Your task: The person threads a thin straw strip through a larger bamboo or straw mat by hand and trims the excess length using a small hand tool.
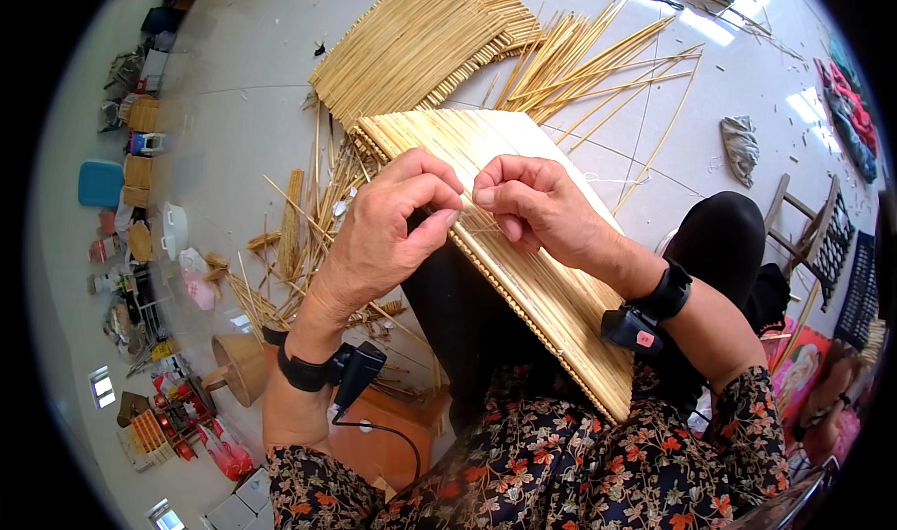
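A panel of straw-coloured stalks laid side by side point(570, 334) slopes across my lap, with a stitched-looking edge along its left side. Over its upper part, both hands meet with fingertips close together. My left hand point(392, 212) is closed, thumb and curled fingers nearly touching at the panel's left edge. My right hand point(551, 207) pinches just beside it, above the stalks. Whatever the fingertips hold is too fine to make out. A thin white thread point(607, 180) trails beyond the panel to the right of my right hand.
More stalk panels point(411, 44) lie on the floor ahead, beside a fanned bundle of loose stalks point(584, 58). Straw scraps point(290, 222) litter the left. A wooden stool point(241, 369) stands lower left, a crumpled grey cloth point(740, 150) lies right, and a chair point(813, 226) stands farther right.
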Demonstrator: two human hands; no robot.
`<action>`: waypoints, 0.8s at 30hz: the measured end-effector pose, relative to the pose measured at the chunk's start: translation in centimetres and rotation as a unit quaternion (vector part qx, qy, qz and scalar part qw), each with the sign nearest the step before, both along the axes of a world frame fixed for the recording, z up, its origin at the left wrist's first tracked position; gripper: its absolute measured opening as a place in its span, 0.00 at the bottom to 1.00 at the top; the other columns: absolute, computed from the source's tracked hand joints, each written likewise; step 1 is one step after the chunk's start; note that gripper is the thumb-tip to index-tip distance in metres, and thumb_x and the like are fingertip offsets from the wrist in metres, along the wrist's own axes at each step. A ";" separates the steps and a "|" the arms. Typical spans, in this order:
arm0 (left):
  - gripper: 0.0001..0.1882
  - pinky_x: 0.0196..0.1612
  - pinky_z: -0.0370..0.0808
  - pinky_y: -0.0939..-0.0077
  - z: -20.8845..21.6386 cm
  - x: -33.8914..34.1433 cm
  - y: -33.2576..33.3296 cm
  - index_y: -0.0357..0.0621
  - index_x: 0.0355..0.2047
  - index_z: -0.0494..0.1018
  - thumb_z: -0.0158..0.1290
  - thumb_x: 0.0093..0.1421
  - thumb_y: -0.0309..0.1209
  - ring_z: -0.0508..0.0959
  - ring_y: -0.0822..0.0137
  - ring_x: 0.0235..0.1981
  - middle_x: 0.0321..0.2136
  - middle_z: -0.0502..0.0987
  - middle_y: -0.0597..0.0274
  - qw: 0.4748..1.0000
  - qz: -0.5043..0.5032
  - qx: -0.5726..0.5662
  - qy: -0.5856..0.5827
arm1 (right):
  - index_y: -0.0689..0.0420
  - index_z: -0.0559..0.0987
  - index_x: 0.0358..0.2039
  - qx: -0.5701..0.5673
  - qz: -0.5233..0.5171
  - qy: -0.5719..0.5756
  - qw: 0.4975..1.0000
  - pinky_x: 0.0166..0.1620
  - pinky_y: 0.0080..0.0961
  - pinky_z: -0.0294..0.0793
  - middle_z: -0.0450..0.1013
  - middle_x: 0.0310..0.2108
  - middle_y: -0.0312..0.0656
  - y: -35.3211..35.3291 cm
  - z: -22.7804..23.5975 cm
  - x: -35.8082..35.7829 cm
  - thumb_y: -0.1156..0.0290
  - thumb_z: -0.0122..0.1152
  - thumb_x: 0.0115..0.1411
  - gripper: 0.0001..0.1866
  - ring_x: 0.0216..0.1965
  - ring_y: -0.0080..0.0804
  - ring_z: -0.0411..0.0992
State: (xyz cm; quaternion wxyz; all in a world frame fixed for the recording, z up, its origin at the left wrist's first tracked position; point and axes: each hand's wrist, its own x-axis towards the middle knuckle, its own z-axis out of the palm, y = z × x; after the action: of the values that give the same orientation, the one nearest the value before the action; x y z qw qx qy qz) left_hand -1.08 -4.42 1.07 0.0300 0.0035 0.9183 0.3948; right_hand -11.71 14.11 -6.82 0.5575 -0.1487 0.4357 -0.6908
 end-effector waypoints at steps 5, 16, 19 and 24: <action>0.02 0.45 0.78 0.69 0.0 0.0 0.1 0.34 0.32 0.76 0.57 0.58 0.20 0.80 0.61 0.40 0.38 0.78 0.58 1.000 0.002 -0.013 0.003 | 0.56 0.79 0.37 0.005 -0.005 -0.019 1.000 0.22 0.15 0.65 0.71 0.19 0.31 0.4 -0.4 -0.4 0.66 0.58 0.68 0.07 0.18 0.14 0.67; 0.02 0.48 0.75 0.73 0.2 0.0 0.1 0.36 0.34 0.77 0.57 0.59 0.20 0.78 0.65 0.42 0.40 0.77 0.61 0.999 0.012 -0.001 -0.039 | 0.56 0.81 0.36 0.038 0.058 0.024 0.997 0.22 0.14 0.64 0.73 0.21 0.30 0.3 -0.4 -0.4 0.69 0.63 0.65 0.05 0.18 0.13 0.67; 0.03 0.48 0.74 0.72 0.3 0.0 0.1 0.36 0.34 0.76 0.56 0.59 0.20 0.78 0.64 0.42 0.40 0.77 0.61 0.999 0.016 0.006 -0.040 | 0.56 0.81 0.35 0.045 0.065 0.024 0.997 0.22 0.13 0.64 0.73 0.22 0.29 0.4 0.0 -0.6 0.69 0.63 0.65 0.05 0.18 0.12 0.67; 0.03 0.45 0.77 0.71 0.1 0.0 0.2 0.35 0.33 0.76 0.56 0.58 0.20 0.79 0.63 0.40 0.39 0.78 0.59 1.000 0.017 0.005 -0.017 | 0.56 0.80 0.36 0.044 0.050 0.013 0.998 0.22 0.13 0.63 0.72 0.21 0.28 0.3 0.6 -0.4 0.69 0.63 0.66 0.05 0.20 0.12 0.68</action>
State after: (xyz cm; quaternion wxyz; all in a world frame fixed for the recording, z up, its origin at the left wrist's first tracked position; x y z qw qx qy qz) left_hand -1.05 -4.24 1.15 0.0388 -0.0184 0.9154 0.4002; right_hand -12.08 14.46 -6.25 0.5914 -0.1545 0.4651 -0.6403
